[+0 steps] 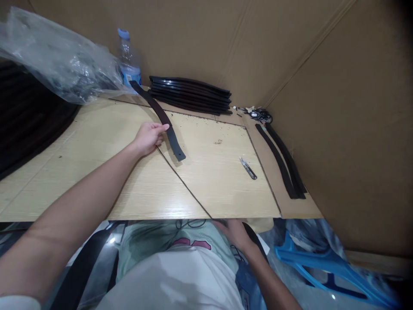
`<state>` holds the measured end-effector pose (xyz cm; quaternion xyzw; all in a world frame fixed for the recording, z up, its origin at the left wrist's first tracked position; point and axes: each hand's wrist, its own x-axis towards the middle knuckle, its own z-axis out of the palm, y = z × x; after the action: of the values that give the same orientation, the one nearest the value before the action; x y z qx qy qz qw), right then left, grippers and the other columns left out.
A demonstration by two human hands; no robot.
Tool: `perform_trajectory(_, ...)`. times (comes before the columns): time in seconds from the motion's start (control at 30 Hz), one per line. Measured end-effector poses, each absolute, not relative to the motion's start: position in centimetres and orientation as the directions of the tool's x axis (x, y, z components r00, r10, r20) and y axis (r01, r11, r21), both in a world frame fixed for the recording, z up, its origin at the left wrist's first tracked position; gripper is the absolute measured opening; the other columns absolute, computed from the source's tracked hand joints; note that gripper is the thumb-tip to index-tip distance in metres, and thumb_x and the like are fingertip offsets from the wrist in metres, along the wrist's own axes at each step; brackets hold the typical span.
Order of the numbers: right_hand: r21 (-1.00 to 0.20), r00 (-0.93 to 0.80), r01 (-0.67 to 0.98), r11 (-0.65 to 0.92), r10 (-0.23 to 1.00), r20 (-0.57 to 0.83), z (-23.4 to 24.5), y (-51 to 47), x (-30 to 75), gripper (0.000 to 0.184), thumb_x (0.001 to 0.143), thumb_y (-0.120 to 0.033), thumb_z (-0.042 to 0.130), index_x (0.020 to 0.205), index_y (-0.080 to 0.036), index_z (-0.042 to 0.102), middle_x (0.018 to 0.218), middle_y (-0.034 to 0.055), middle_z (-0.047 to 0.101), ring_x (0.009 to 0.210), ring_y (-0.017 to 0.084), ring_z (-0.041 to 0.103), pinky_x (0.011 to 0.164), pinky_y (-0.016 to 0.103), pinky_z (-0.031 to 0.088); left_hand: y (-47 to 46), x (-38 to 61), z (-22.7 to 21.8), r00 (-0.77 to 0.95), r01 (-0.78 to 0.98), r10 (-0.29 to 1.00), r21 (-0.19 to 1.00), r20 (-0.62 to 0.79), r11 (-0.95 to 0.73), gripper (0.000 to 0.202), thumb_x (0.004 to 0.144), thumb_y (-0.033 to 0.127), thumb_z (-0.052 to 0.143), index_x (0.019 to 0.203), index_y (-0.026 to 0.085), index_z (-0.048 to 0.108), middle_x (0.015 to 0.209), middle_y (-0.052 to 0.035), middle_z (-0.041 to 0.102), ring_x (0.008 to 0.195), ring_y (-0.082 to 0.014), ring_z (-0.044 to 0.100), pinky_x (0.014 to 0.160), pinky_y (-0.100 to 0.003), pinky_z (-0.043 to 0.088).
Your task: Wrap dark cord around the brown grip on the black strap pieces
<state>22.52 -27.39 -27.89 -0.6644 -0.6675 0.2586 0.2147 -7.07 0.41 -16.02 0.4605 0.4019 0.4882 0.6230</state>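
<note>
The left hand (149, 137) has its fingers closed on 1 curved black strip (160, 113), slanting over a pale table (206, 172) — small snips (248, 169) lie to its right. A dark cord (184, 184) runs from that hand to the near edge, where the right hand (235, 233) is partly hidden — its grip unclear.

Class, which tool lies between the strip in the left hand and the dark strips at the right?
In the head view, small snips lie on the pale tabletop between the held strip and the dark strips.
</note>
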Motion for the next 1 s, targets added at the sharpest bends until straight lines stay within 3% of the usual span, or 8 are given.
perform_trajectory(0.1,-0.653,-0.082,0.757,0.025,0.995,-0.057,-27.8,-27.3,22.3,0.040,0.084,-0.033,0.058,0.120,-0.016,0.061,0.126,0.0133,0.061,0.124,0.032,0.048,0.106,0.053,0.031,0.4,-7.1,-16.0,0.201,-0.246,0.979,0.965,-0.045,0.095,0.029,0.073,0.017,0.067,0.057,0.016,0.042,0.045,0.0105,0.021,0.034,-0.0017,0.019,0.034,-0.018,0.012)
perform_trajectory(0.17,-0.721,-0.095,0.693,0.018,0.993,-0.066,-27.6,-27.6,22.2,0.029,0.084,-0.034,0.058,0.107,-0.019,0.069,0.113,0.0102,0.069,0.113,0.030,0.057,0.102,0.050,0.037,0.4,-7.0,-16.0,0.198,-0.249,0.979,0.964,-0.040,0.090,0.030,0.073,0.017,0.067,0.057,0.016,0.042,0.045,0.0106,0.021,0.034,-0.0017,0.019,0.034,-0.018,0.012)
perform_trajectory(0.27,-0.812,-0.019,0.576,-0.088,0.993,-0.120,-27.1,-28.4,22.1,0.022,0.079,-0.039,0.064,0.085,-0.019,0.074,0.085,0.0067,0.075,0.086,0.026,0.067,0.083,0.040,0.051,0.4,-7.0,-16.0,0.193,-0.247,0.980,0.965,-0.040,0.088,0.026,0.073,0.016,0.066,0.058,0.015,0.045,0.045,0.0108,0.021,0.034,-0.0018,0.018,0.034,-0.018,0.012)
perform_trajectory(0.4,-0.893,0.116,0.355,-0.275,0.961,-0.250,-26.1,-29.5,21.7,0.026,0.066,-0.038,0.077,0.078,-0.017,0.066,0.067,0.0030,0.070,0.064,0.021,0.066,0.062,0.030,0.052,0.5,-7.0,-16.0,0.193,-0.240,0.980,0.966,-0.046,0.093,0.025,0.074,0.016,0.066,0.059,0.015,0.046,0.045,0.0108,0.021,0.034,-0.0018,0.018,0.035,-0.018,0.011)
perform_trajectory(0.5,-0.929,0.124,0.200,-0.312,0.948,-0.292,-25.0,-29.9,21.3,0.033,0.063,-0.033,0.081,0.084,-0.018,0.060,0.063,-0.0003,0.067,0.059,0.018,0.065,0.061,0.028,0.050,0.6,-7.0,-16.2,0.197,-0.234,0.979,0.967,-0.053,0.099,0.024,0.074,0.017,0.066,0.060,0.015,0.046,0.045,0.0106,0.021,0.034,-0.0018,0.018,0.035,-0.019,0.011)
perform_trajectory(0.6,-0.943,0.095,0.148,-0.300,0.953,-0.288,-24.0,-30.3,21.1,0.027,0.067,-0.030,0.078,0.081,-0.019,0.057,0.062,-0.0009,0.066,0.057,0.015,0.063,0.058,0.026,0.048,0.6,-7.1,-16.3,0.193,-0.235,0.980,0.968,-0.047,0.092,0.025,0.074,0.017,0.066,0.060,0.015,0.045,0.046,0.0102,0.022,0.034,-0.0018,0.018,0.035,-0.019,0.011)
perform_trajectory(0.83,-0.931,-0.016,0.236,-0.279,0.957,-0.291,-23.0,-30.9,21.2,0.022,0.081,-0.035,0.064,0.096,-0.018,0.067,0.087,0.0083,0.072,0.063,0.016,0.063,0.053,0.026,0.049,0.6,-7.1,-16.3,0.191,-0.244,0.980,0.965,-0.050,0.097,0.023,0.074,0.017,0.067,0.062,0.015,0.048,0.046,0.0103,0.022,0.034,-0.0018,0.019,0.035,-0.019,0.011)
perform_trajectory(1.0,-0.900,-0.030,0.317,-0.297,0.946,-0.323,-22.0,-30.9,21.3,0.028,0.086,-0.039,0.057,0.100,-0.019,0.069,0.088,0.0080,0.074,0.048,0.011,0.054,0.046,0.024,0.043,0.7,-7.1,-16.3,0.193,-0.240,0.980,0.966,-0.047,0.093,0.025,0.073,0.018,0.068,0.061,0.016,0.046,0.046,0.0105,0.022,0.034,-0.0019,0.019,0.035,-0.019,0.012)
